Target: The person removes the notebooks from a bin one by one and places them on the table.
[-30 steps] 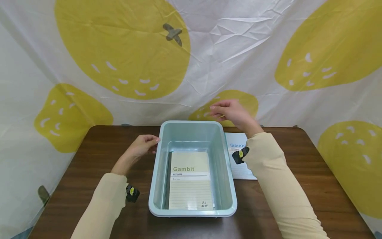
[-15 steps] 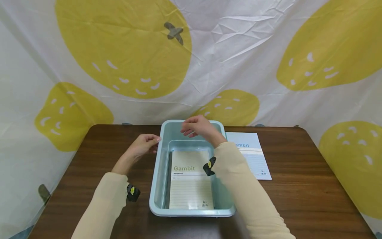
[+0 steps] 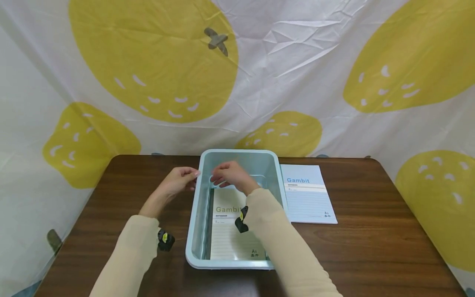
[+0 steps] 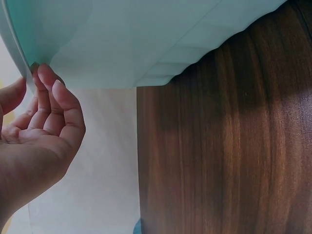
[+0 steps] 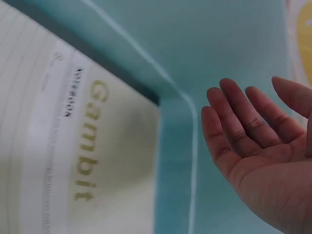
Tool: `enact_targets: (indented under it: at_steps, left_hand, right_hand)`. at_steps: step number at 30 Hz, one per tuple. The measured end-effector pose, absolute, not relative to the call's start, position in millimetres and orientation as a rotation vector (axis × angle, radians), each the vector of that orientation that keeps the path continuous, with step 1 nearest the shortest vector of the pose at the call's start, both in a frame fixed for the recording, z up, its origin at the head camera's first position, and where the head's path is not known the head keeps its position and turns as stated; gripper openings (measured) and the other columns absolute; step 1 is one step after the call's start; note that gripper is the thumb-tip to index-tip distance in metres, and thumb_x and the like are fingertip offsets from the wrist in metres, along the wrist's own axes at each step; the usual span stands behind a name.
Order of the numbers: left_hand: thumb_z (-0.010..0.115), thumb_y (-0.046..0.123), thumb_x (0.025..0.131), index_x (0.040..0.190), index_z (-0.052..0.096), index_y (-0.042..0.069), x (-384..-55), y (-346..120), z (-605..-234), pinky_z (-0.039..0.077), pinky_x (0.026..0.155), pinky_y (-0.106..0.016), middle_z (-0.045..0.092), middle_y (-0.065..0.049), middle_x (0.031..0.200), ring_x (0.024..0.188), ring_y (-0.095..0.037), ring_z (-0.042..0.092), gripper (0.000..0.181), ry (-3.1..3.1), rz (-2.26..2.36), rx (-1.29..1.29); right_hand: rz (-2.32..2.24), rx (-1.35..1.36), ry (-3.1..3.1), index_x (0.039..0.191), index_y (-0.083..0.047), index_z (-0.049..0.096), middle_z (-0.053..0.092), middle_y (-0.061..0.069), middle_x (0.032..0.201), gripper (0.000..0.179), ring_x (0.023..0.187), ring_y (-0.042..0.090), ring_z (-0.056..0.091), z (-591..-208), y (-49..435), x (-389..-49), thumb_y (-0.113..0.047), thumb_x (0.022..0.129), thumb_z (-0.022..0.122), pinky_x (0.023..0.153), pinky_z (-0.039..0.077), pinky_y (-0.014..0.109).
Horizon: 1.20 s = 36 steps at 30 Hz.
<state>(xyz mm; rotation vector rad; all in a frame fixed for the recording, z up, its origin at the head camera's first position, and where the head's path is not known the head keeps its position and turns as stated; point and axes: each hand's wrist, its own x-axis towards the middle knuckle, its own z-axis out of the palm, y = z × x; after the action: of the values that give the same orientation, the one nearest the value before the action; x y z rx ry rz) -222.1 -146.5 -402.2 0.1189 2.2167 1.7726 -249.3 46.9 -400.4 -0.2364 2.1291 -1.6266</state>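
The thumb and fingers of the left hand [image 3: 176, 180], left of centre in the head view, pinch the left rim of a pale blue-green, rectangular plastic tub [image 3: 230, 265]; the left wrist view shows the thumb on one side of that rim and fingertips on the other.

The fingers of the right hand [image 3: 230, 174], near the centre of the head view, are gently curved and hold nothing, the thumb apart from them in the right wrist view. This hand is inside the tub's outline, above the far end of a cream paper notebook [image 3: 230, 239] with a dark spine and olive "Gambit" lettering. The notebook lies flat on the tub's floor, spine toward the left of the frame, its upper right part hidden by the right arm.

A cream sleeve [image 3: 128, 251] and another cream sleeve [image 3: 285, 247] enter from the bottom edge, each with a small black device at the wrist.

Right of the tub lies a white and light-blue paper notebook [image 3: 306, 198] with blue "Gambit" lettering; whether it touches the tub cannot be told. Both tub and notebook rest on a dark brown wood-grain table [image 3: 371, 231] across the lower half. A white cloth printed with yellow fruit [image 3: 282, 82] fills the upper half.
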Motion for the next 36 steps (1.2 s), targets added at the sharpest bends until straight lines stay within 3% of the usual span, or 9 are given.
enact_targets:
  at_steps: [10,16,20,24,36]
  left_hand:
    - [0.047,0.012,0.096,0.107,0.054,-0.013,-221.4,-145.6,-402.5,0.05,0.071,-0.034,0.058,-0.006,0.08,0.068,-0.015,0.055,0.029,2.223,1.769,0.112]
    - [0.048,0.011,0.095,0.107,0.053,-0.015,-221.3,-145.6,-402.6,0.05,0.068,-0.032,0.057,-0.004,0.077,0.066,-0.013,0.055,0.029,2.204,1.794,0.11]
    - [0.048,0.011,0.096,0.108,0.053,-0.014,-221.1,-146.3,-402.6,0.049,0.068,-0.032,0.057,-0.004,0.077,0.066,-0.013,0.055,0.029,2.211,1.788,0.11]
    - [0.047,0.011,0.096,0.108,0.053,-0.014,-221.1,-146.0,-402.7,0.049,0.07,-0.033,0.057,-0.005,0.079,0.067,-0.014,0.055,0.028,2.222,1.777,0.114]
    - [0.047,0.011,0.096,0.11,0.054,-0.012,-221.6,-146.1,-403.7,0.049,0.075,-0.039,0.057,-0.008,0.083,0.069,-0.016,0.056,0.028,2.242,1.755,0.096]
  right_hand:
    - [-1.601,-0.138,2.17,0.107,0.011,0.058,0.064,0.022,0.096,0.025,0.092,0.034,0.061,-421.4,52.2,-247.4,-0.008,0.091,0.054,0.079,0.049,0.042]
    - [-1.501,-0.129,2.27,0.105,0.007,0.063,0.064,0.014,0.098,0.023,0.095,0.029,0.058,-428.3,55.8,-245.8,-0.008,0.089,0.055,0.084,0.045,0.04]
    - [-1.372,-0.164,2.33,0.108,0.001,0.064,0.062,0.01,0.106,0.025,0.099,0.021,0.054,-432.8,56.9,-245.6,-0.012,0.088,0.059,0.089,0.041,0.036]
    - [-1.289,-0.183,2.355,0.113,-0.002,0.062,0.059,0.011,0.115,0.028,0.107,0.022,0.051,-437.2,57.8,-245.1,-0.015,0.089,0.057,0.093,0.039,0.036]
    - [-1.376,-0.18,2.399,0.105,0.004,0.065,0.062,0.013,0.105,0.022,0.099,0.023,0.054,-433.0,59.6,-248.2,-0.007,0.086,0.06,0.086,0.043,0.034]
